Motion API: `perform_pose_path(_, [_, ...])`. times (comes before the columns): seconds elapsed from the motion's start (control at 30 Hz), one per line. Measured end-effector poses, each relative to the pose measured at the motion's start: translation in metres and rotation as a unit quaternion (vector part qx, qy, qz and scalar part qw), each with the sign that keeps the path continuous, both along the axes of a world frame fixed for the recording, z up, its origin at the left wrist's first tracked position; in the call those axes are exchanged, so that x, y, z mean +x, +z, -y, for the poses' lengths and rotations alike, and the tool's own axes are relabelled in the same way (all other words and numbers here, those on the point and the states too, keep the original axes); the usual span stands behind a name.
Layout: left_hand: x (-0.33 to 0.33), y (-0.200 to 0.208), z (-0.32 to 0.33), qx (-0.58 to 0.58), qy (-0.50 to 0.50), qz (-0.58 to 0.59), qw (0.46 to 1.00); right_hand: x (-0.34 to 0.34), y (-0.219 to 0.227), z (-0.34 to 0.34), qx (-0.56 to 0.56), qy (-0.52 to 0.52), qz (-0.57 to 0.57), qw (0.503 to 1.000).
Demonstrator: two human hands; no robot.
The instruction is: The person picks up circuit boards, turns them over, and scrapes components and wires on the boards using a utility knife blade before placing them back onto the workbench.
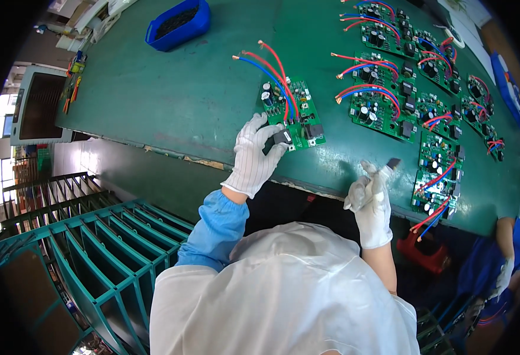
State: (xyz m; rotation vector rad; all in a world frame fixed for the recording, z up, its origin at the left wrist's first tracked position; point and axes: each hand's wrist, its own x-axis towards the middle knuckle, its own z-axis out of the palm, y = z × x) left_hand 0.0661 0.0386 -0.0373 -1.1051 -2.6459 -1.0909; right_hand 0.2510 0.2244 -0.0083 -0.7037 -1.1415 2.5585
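A green circuit board (305, 106) with red and blue wires lies on the green table in front of me. My left hand (255, 151), in a striped white glove, has its thumb and fingers closed about a black block-shaped component (282, 137) at the board's near left corner. Right of the board, over the table's near edge, is my right hand (369, 198), also gloved in white, with its fingers bent. A small dark piece (393, 163) shows at its fingertips; its kind is too small to tell.
Several similar wired boards (381, 103) lie in groups on the right. A blue tray (178, 25) of small black parts stands at the far left. Teal metal racks (118, 260) stand at the lower left. Another person's arm (504, 254) is at the right edge, near a red container (424, 253).
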Motion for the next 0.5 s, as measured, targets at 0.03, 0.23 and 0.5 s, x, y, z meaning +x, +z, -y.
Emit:
perform_pose_path(0.03, [0.002, -0.001, 0.000, 0.021, -0.009, 0.009, 1.000, 0.000, -0.002, 0.000, 0.028, 0.006, 0.027, 0.999])
perform_pose_path(0.23, [0.042, 0.030, 0.015, 0.154, -0.013, 0.165, 0.974, -0.005, 0.005, 0.017, 0.038, 0.045, 0.065, 0.996])
perform_pose_path(0.5, [0.080, 0.056, 0.037, 0.213, -0.146, 0.178, 0.950, -0.026, 0.028, 0.061, -0.056, -0.022, -0.001, 0.998])
